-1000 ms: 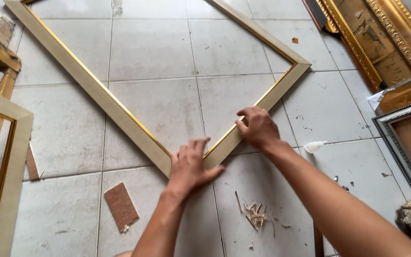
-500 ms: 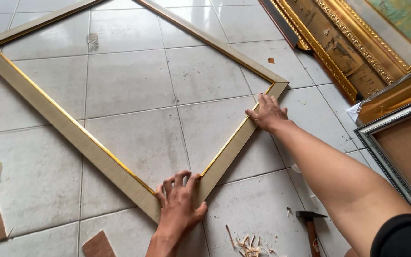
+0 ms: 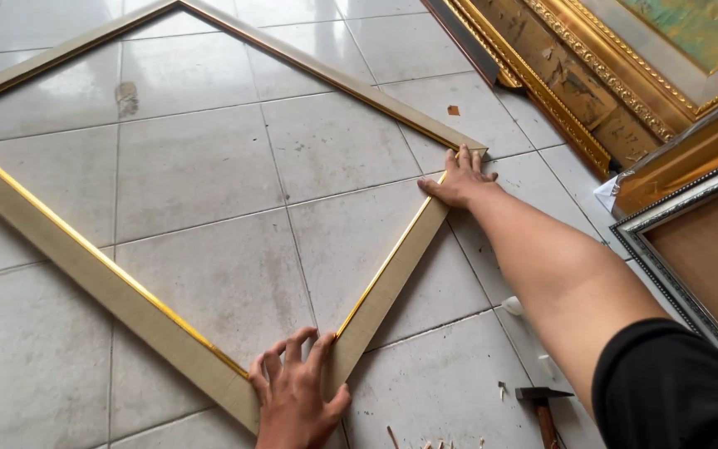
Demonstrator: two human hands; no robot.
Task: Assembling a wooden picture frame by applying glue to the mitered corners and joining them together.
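Right hand (image 3: 459,179) has slid up to far corner of beige, gold-edged wooden frame (image 3: 110,287); left hand (image 3: 297,391) pressed flat on near corner, both open-palmed.

The large frame (image 3: 135,308) is pale beige with a faint woven grain and a thin shiny gold line along its inner edge, and it lies on a floor (image 3: 201,166) of light grey glossy tiles with darker grout lines and one brownish smudge. At the upper right leans an ornate gold frame (image 3: 575,91) with brown worn patches and carved leaf patterns, and beside it a silver-grey beaded frame (image 3: 666,266) around a plain brown board. The hammer (image 3: 542,403) has a dark head and reddish-brown handle, and the sleeve (image 3: 675,391) is black.
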